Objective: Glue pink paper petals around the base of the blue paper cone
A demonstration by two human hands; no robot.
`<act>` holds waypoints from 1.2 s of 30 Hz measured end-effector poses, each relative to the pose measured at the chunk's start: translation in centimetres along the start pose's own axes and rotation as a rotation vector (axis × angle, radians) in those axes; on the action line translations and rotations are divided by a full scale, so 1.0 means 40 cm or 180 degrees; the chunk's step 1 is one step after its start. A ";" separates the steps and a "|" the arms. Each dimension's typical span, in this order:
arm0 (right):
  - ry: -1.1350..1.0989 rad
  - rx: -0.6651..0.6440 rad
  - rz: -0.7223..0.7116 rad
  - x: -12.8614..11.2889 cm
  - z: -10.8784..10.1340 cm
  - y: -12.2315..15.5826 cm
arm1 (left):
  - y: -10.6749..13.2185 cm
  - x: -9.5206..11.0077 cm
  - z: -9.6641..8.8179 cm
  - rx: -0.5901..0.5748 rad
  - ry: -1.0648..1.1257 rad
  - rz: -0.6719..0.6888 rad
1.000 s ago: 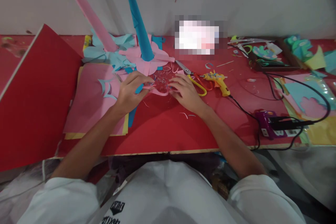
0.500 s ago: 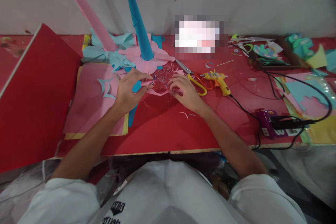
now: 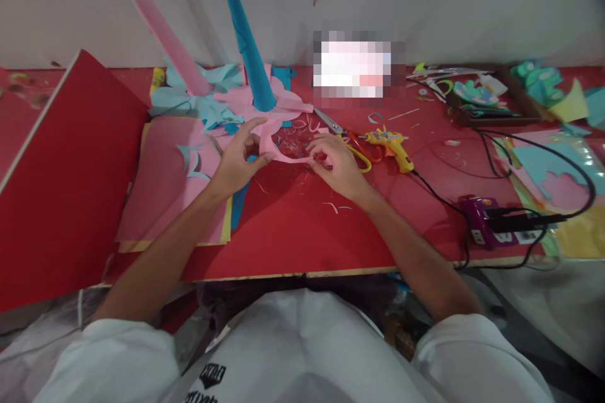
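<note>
A curved strip of pink paper (image 3: pixel 289 158) is stretched between my two hands above the red table. My left hand (image 3: pixel 240 160) is closed on its wider left end, thumb in front. My right hand (image 3: pixel 336 162) pinches the narrow right end between thumb and fingertips. Just beyond stands a blue paper cone (image 3: pixel 250 50) on a pink flower-shaped paper base (image 3: pixel 236 102). Scissors with red and yellow handles (image 3: pixel 362 162) lie right behind my right hand. Small paper scraps (image 3: pixel 295 138) are scattered between the hands.
Pink and yellow sheets (image 3: pixel 165 189) are stacked at left beside an upright red board (image 3: pixel 70 189). A yellow glue gun (image 3: pixel 394 145) lies at right, its cord running to a purple power box (image 3: pixel 486 223). A tall pink paper tube (image 3: pixel 161 25) leans at back left. A brown tray (image 3: pixel 505 116) holds scraps.
The pink strip's left end, folded between my left fingers before, now stands opened out and wider. My left hand has shifted slightly right and down; my right hand stays pinching.
</note>
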State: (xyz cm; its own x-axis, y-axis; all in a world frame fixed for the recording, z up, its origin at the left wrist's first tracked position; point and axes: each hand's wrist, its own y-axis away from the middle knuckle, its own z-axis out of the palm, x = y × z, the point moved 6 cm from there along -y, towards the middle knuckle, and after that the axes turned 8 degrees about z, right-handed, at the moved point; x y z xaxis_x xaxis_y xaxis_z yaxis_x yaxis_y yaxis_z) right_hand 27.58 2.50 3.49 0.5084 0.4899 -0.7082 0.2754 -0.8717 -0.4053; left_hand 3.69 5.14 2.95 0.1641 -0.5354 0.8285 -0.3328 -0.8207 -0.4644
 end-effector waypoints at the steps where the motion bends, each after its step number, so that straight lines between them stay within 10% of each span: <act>1: -0.0003 -0.0009 -0.0003 -0.002 -0.003 -0.001 | 0.000 0.004 -0.003 0.0042 -0.0068 0.0022; 16: 0.1267 -0.0379 0.0049 0.087 -0.043 0.005 | -0.006 0.018 -0.050 0.0322 -0.0985 0.0450; 36: 0.0864 -0.0698 0.0304 0.057 -0.046 0.000 | -0.008 0.012 -0.070 0.0661 -0.0682 0.0684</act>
State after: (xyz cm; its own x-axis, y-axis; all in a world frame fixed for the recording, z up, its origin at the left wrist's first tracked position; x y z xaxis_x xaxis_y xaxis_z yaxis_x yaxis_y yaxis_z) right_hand 30.25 3.61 2.94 0.7303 0.4110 -0.5456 0.3697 -0.9095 -0.1902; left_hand 1.28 5.70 4.37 0.3089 -0.7117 0.6310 -0.1887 -0.6961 -0.6927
